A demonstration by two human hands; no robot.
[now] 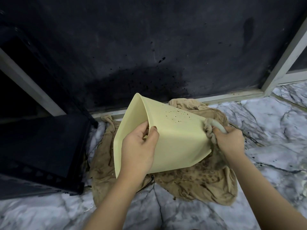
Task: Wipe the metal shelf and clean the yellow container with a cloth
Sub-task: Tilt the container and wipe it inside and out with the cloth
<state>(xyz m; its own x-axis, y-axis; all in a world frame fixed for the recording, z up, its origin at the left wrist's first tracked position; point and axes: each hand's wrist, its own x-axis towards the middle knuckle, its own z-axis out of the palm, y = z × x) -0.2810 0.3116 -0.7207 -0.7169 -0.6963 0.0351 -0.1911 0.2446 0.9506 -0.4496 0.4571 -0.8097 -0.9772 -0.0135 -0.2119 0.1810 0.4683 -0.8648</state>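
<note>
We hold the yellow container [172, 138] tipped on its side above the marble floor [274, 130], its long axis running from the open mouth at the left to the closed base at the right, so the base points toward our right hand and the mouth toward our left. Our left hand [138, 150] is closed on the rim of the mouth, thumb on the outer wall and fingers curled inside, and it carries the weight. Our right hand [230, 141] is closed on a bunched fold of the brown cloth [196, 185], pressing it against the container's right end, at the base corner. The rest of the cloth lies spread on the floor beneath the container, reaching back to the pale frame [216, 97] at the foot of the dark wall. Dark specks dot the upper wall of the container, up and to the left of our right hand, so we judge that the next wipe must travel from the base along the long axis toward the mouth. The right hand is the nearer one to those specks. The black metal shelf [44, 146] stands at the left, apart from both hands.
</note>
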